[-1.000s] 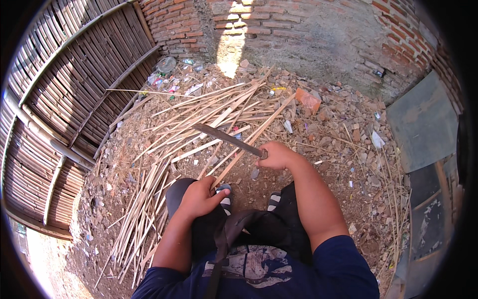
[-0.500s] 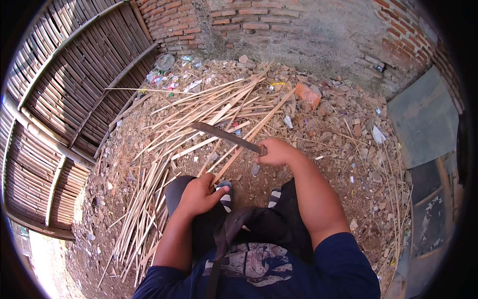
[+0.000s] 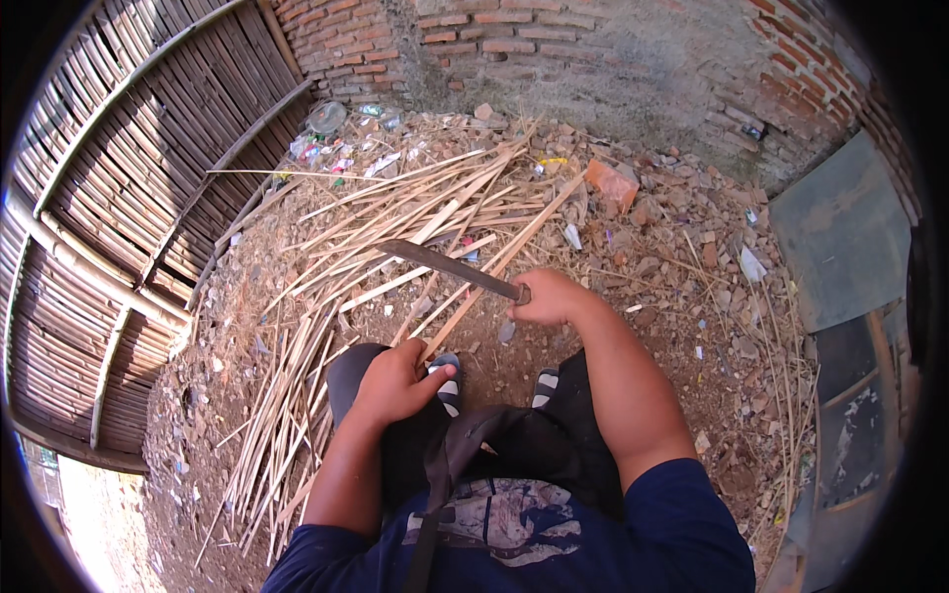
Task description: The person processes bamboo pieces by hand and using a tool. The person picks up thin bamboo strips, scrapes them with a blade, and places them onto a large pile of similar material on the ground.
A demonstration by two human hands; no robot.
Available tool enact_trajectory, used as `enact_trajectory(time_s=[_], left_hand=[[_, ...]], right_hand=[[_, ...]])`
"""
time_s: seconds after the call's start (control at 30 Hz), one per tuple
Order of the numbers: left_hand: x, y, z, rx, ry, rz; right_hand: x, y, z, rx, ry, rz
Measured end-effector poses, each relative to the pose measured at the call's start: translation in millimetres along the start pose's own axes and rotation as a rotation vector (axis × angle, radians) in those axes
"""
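The right grip (image 3: 547, 296) is wrapped around the handle of a long knife (image 3: 445, 264), its dark, dull blade pointing leftward from that hand. The left grip (image 3: 393, 383) is curled around the near end of a pale, straight, narrow strip (image 3: 525, 247) slanting forward and rightward. Beyond both grips lies a loose, crisscrossed pile (image 3: 437, 222) of similar pieces.

1. Looks like a scruffy yard corner, tbh, with a sunlit patch (image 3: 104, 519) at lower left.
2. Beat-up brick wall (image 3: 509, 46) at the back, patchy plaster (image 3: 643, 84).
3. Bamboo-slat wall (image 3: 129, 158) on the left.
4. Dirt ground (image 3: 504, 376) strewn with broken brick (image 3: 613, 185) and litter (image 3: 751, 265).
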State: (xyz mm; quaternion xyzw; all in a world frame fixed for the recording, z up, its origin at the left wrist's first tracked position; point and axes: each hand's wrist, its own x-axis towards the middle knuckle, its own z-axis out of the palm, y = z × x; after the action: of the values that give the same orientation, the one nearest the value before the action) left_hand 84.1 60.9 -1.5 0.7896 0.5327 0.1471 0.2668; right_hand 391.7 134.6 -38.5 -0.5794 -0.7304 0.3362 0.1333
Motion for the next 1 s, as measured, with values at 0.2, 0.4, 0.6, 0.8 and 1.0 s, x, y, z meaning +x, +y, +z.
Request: enact_trajectory(time_s=[0.2,0.4,0.6,0.8,1.0], left_hand=[[0.4,7.0,-4.1,0.007,-0.035,-0.035],[-0.7,4.8,-2.1,0.019,-0.018,-0.024],[0.7,8.8,-3.5,0.024,-0.037,-0.039],[-0.1,9.0,-1.9,0.049,-0.020,-0.027],[0.4,-2.7,-2.6,-0.047,-0.017,-0.014]], right_hand=[[1.4,4.2,2.4,-0.013,0.005,0.011],[3.1,6.5,4.2,-0.029,-0.002,-0.006],[1.9,5.8,3.5,-0.042,0.002,0.001],[-1.0,0.5,2.4,-0.044,-0.010,0.019],[-7.7,-18.1,-5.6,-0.014,0.073,0.009]])
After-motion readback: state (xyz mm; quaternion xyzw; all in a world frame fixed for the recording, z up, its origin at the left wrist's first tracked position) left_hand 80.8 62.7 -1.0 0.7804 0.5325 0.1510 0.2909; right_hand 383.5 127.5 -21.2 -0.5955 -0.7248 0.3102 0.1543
